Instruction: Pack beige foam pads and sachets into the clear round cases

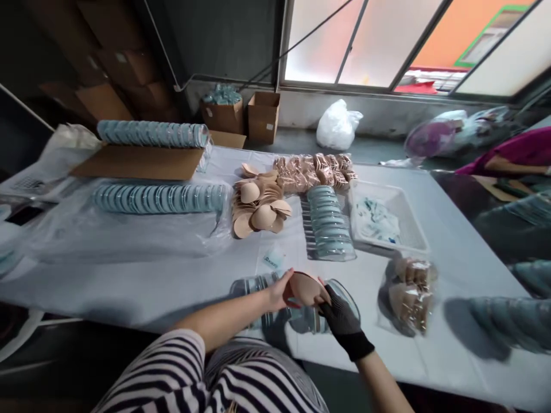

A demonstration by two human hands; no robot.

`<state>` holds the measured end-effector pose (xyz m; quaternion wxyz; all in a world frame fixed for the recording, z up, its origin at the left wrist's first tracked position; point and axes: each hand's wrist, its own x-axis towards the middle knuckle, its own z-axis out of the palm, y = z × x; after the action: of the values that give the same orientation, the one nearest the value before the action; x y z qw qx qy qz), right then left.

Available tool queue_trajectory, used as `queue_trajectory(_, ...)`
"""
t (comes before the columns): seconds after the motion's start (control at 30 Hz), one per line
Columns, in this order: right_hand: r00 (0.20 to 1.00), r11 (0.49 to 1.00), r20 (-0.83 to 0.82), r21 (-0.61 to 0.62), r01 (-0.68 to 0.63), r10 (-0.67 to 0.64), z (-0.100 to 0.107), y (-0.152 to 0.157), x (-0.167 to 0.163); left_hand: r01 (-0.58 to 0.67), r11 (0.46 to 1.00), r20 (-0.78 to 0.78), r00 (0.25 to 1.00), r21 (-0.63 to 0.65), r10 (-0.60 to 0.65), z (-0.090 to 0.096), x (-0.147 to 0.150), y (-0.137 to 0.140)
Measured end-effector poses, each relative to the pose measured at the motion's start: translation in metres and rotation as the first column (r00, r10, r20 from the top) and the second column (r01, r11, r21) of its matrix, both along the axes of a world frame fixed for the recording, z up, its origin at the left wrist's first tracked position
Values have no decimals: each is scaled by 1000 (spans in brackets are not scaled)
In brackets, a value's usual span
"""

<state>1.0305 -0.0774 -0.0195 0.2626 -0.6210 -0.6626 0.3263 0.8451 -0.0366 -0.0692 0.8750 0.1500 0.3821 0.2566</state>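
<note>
Between my two hands is a beige bra cup (306, 288), held just above the table's front edge. My bare left hand (282, 291) grips its left side. My right hand (341, 312), in a dark knitted glove, pinches the right edge. Beneath them lies a row of round, see-through plastic packs (262, 283), partly hidden by my hands. A small printed card (274, 258) rests on the table just beyond. Farther back is a loose pile of beige bra cups (262, 215), beside a stack of teal-coloured round packs (330, 223).
A white plastic bin (413, 226) holds small printed pieces. Bagged beige cups lie at the right (413, 292) and at the back (305, 172). Long rows of teal packs (159, 198) occupy the left. A person in a magenta top (512, 149) is at the far right.
</note>
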Motion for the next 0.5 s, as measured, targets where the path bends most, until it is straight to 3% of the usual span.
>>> queue_trajectory(0.03,994,996,-94,-73,47,-54,-4,-8,8,99,985,-93,992,140,-86,-5,-6,-6)
queue_trajectory(0.07,976,982,-178,-162,97,-126,-8,-19,14,202,927,-212,967,315,-139,-8,-14,-10)
queue_trajectory(0.1,947,954,-240,-257,152,-216,-11,-32,19,320,814,-347,925,485,-157,-8,-24,-14)
queue_trajectory(0.13,909,916,-271,-338,218,-317,-14,-47,21,442,649,-478,868,619,-135,-7,-34,-16)
queue_trajectory(0.17,870,873,-271,-389,293,-412,-16,-63,22,570,447,-598,796,689,-93,-6,-43,-16)
queue_trajectory(0.2,836,837,-248,-402,371,-489,-18,-79,22,687,241,-700,713,685,-41,-5,-52,-16)
queue_trajectory(0.23,813,811,-209,-380,445,-544,-20,-96,20,777,71,-780,626,625,11,-5,-59,-16)
queue_trajectory(0.27,799,793,-160,-338,507,-579,-21,-111,18,838,-55,-836,546,544,59,-7,-64,-15)
queue_trajectory(0.33,798,779,-54,-264,569,-601,-23,-138,14,901,-173,-887,427,399,175,-12,-65,-15)
queue_trajectory(0.43,832,804,48,-231,547,-553,-30,-166,7,937,-196,-894,337,288,295,-18,-51,-17)
queue_trajectory(0.5,849,821,86,-221,526,-521,-37,-178,3,937,-205,-889,337,284,310,-18,-40,-17)
